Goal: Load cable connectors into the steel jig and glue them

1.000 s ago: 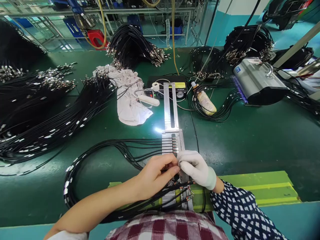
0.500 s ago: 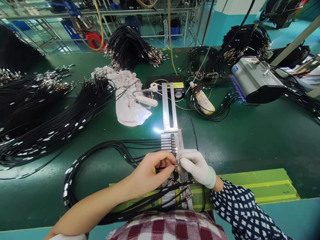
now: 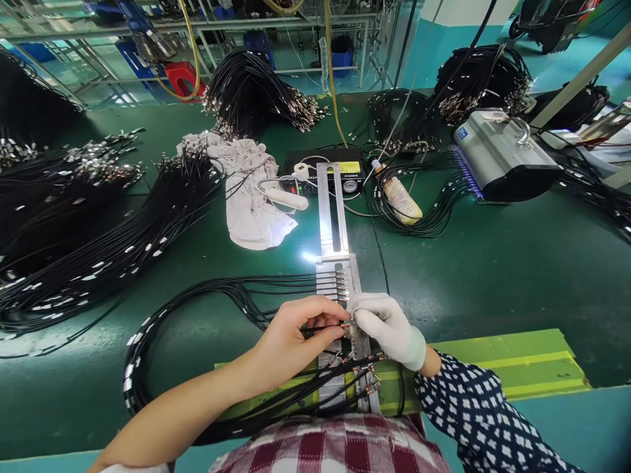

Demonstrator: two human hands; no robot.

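My bare left hand (image 3: 300, 332) pinches a black cable near its metal end, over the metal jig (image 3: 333, 269). My right hand (image 3: 387, 328), in a white glove, has its thumb and forefinger closed at the same cable's tip, so both hands meet at the metal end. Just beyond my hands, several cable ends (image 3: 342, 284) lie side by side across the jig, their black cables (image 3: 211, 282) looping away to the left. More loose cable ends (image 3: 374, 381) with orange and silver tips lie on the jig nearer my body.
Large bundles of black cables (image 3: 98, 263) cover the left side. Behind the jig are a crumpled white cloth (image 3: 256, 210), a black control box (image 3: 308, 157) and a taped bottle (image 3: 400, 197). A silver lamp unit (image 3: 505, 154) stands at the right.
My hands have barely moved. The left fingers have shifted slightly, and more of the cable and its tip shows between them.
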